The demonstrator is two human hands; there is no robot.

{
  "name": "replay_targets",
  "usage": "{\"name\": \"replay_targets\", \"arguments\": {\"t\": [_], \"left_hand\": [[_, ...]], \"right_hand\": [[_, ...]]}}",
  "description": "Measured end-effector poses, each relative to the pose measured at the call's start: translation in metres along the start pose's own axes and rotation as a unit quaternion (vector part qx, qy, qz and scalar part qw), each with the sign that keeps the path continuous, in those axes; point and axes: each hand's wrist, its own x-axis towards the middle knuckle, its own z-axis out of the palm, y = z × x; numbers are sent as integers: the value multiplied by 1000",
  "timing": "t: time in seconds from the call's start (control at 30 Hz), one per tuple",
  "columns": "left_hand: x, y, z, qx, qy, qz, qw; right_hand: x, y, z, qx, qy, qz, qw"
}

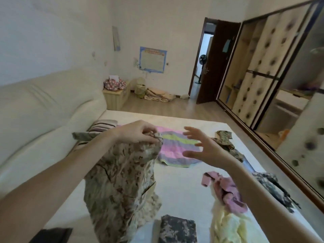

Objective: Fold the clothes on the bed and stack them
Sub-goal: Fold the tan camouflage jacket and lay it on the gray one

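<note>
My left hand (138, 131) pinches the top edge of a tan camouflage garment (121, 181), which hangs down from it onto the white bed (184, 181). To its right, my right hand (201, 148) is spread with straight fingers in the air and holds nothing. A folded dark camouflage piece (178, 229) lies at the near edge. A pink garment (226, 190) and a pale yellow one (228, 227) lie crumpled under my right forearm. A striped pastel towel (177, 148) lies flat beyond my hands.
More camouflage clothes lie at the bed's right side, a green one (226, 141) farther off and a dark one (273, 188) nearer. A striped pillow (103, 126) rests by the cream headboard (43, 111). A mirrored wardrobe (280, 85) runs along the right.
</note>
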Motion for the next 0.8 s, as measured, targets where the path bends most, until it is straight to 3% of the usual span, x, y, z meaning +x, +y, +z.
{"name": "replay_targets", "arguments": {"t": [0.1, 0.23, 0.47, 0.57, 0.67, 0.8], "left_hand": [[-7, 32, -13, -35, -28, 12, 999], [-24, 51, -43, 32, 51, 8, 998], [-68, 28, -54, 113, 133, -35, 984], [-80, 14, -50, 104, 155, -32, 982], [-93, -11, -52, 93, 198, -56, 974], [-101, -35, -58, 126, 86, -180, 972]], "right_hand": [[32, -45, 20, 5, -86, -86, 993], [55, -66, 44, 157, -223, -14, 962], [32, -5, 102, 3, -360, 60, 931], [14, 20, 105, 29, -336, 108, 935], [8, 23, 70, 102, -231, 95, 963], [14, -20, 13, 116, -122, 27, 985]]}}
